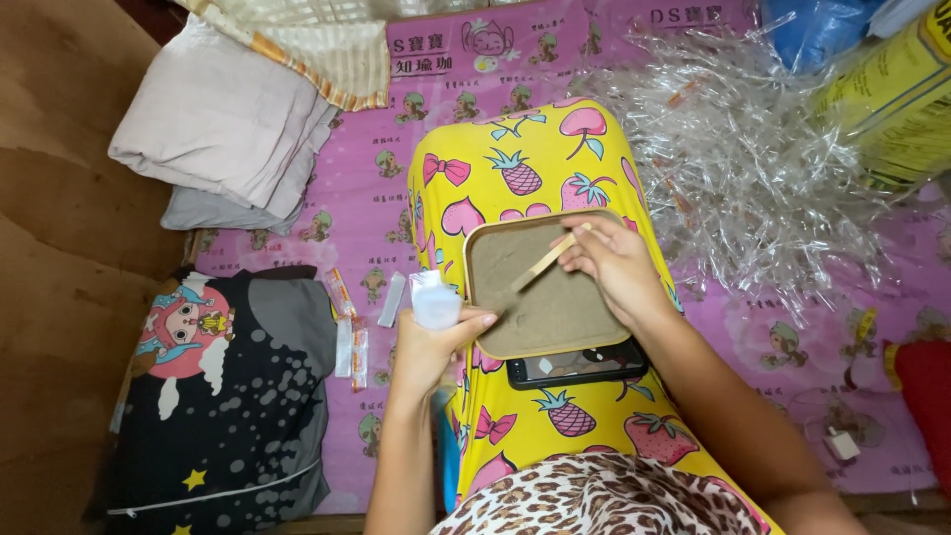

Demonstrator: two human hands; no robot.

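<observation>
A rounded tray [477, 248] filled with brown powder rests on my lap, over yellow fruit-print trousers [525, 159]. My right hand [616, 266] holds a thin wooden stick [540, 266] whose tip dips into the powder near the tray's left side. My left hand [428, 347], just left of the tray, grips a small clear plastic sachet [436, 299] held upright. A dark phone [580, 365] lies on my lap against the tray's near edge.
A big heap of clear plastic sachets [733, 149] lies at the right on the pink printed mat [515, 59]. Folded cloths [223, 124] sit far left, a black cartoon pillow [223, 396] near left. A few filled sachets [355, 342] lie beside the pillow. Yellow bag [897, 99] at far right.
</observation>
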